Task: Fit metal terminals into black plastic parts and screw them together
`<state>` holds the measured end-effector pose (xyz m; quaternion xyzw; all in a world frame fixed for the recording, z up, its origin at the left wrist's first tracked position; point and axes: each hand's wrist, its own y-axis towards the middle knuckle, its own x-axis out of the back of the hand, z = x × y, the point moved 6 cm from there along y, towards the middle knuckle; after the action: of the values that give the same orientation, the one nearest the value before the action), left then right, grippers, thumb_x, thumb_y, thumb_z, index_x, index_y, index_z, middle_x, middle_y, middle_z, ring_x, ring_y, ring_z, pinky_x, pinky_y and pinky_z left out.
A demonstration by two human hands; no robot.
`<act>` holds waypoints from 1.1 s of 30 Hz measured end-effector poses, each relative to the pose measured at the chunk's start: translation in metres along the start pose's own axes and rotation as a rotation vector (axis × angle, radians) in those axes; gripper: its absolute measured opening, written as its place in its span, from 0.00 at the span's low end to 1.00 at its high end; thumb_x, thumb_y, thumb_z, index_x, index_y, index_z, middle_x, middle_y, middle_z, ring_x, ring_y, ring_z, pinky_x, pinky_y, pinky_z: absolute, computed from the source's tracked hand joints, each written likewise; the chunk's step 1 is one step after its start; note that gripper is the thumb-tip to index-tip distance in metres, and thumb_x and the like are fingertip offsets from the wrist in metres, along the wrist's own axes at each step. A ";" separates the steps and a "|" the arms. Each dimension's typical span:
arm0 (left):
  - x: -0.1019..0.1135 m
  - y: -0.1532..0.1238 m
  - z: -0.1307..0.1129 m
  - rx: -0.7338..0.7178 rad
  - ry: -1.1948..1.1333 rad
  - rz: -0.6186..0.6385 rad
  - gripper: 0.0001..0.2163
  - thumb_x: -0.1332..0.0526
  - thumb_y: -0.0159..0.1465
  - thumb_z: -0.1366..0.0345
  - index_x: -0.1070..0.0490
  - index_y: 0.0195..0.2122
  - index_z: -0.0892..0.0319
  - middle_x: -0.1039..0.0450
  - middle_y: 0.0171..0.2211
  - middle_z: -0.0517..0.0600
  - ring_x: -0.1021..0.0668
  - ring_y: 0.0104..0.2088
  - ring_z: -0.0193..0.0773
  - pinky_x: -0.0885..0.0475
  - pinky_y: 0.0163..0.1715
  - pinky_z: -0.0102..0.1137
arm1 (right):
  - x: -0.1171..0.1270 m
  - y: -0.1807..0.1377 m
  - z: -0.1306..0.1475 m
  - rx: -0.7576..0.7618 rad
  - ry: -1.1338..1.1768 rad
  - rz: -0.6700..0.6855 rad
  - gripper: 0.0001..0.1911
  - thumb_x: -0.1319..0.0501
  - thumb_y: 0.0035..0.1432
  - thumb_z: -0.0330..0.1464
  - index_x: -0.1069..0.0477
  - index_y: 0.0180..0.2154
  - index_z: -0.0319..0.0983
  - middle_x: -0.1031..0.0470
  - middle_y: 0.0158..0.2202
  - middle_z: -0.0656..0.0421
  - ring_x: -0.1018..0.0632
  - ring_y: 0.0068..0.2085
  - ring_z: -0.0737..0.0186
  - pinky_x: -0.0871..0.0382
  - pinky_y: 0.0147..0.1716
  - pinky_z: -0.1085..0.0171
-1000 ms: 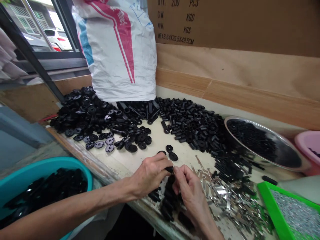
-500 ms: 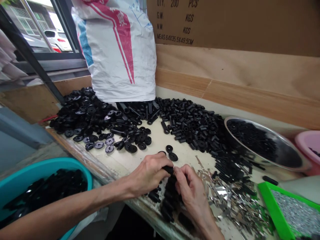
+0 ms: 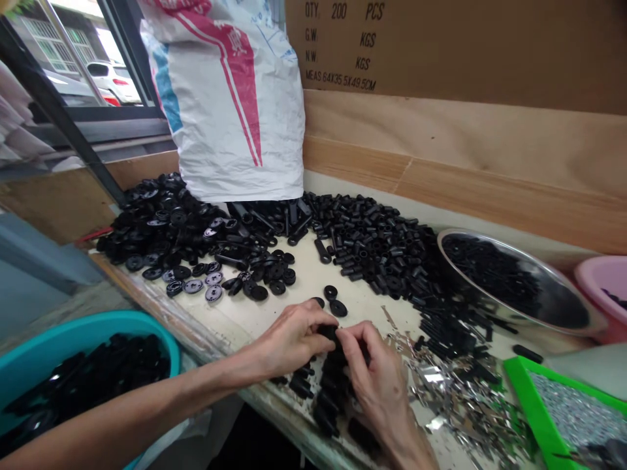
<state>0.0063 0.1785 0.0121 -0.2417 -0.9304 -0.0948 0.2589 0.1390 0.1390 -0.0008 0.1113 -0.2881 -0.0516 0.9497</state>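
Mid-bench: LH, RH on blk pc

Left hand, right hand close together, both curled inward.

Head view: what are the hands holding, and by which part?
The left hand and right hand seem to pinch a small black plastic part between their fingers; its exact hold point is hidden.

black plastic part (pinched upright-ish)
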 end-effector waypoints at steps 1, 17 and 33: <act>-0.001 0.001 0.001 0.011 -0.033 0.041 0.08 0.37 0.56 0.69 0.23 0.38 0.58 0.32 0.29 0.46 0.30 0.28 0.31 0.37 0.26 0.23 | 0.002 0.000 0.003 0.041 -0.029 0.003 0.13 0.48 0.63 0.39 0.35 0.29 0.40 0.35 0.20 0.65 0.35 0.21 0.67 0.43 0.22 0.69; -0.004 0.000 -0.001 0.026 -0.105 0.065 0.10 0.38 0.57 0.68 0.23 0.39 0.58 0.31 0.30 0.46 0.31 0.26 0.30 0.37 0.25 0.23 | 0.003 -0.001 0.004 0.111 -0.095 0.070 0.12 0.49 0.65 0.37 0.38 0.29 0.41 0.35 0.21 0.65 0.34 0.22 0.67 0.42 0.24 0.68; -0.002 0.001 -0.013 -0.089 -0.016 0.081 0.10 0.41 0.60 0.69 0.25 0.42 0.57 0.32 0.33 0.47 0.28 0.35 0.34 0.34 0.33 0.25 | 0.001 -0.002 -0.007 -0.026 -0.017 0.097 0.17 0.51 0.65 0.41 0.45 0.25 0.41 0.45 0.19 0.67 0.40 0.20 0.69 0.47 0.21 0.68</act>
<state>0.0143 0.1748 0.0216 -0.2911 -0.9167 -0.1235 0.2441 0.1438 0.1384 -0.0067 0.0843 -0.3007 -0.0101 0.9499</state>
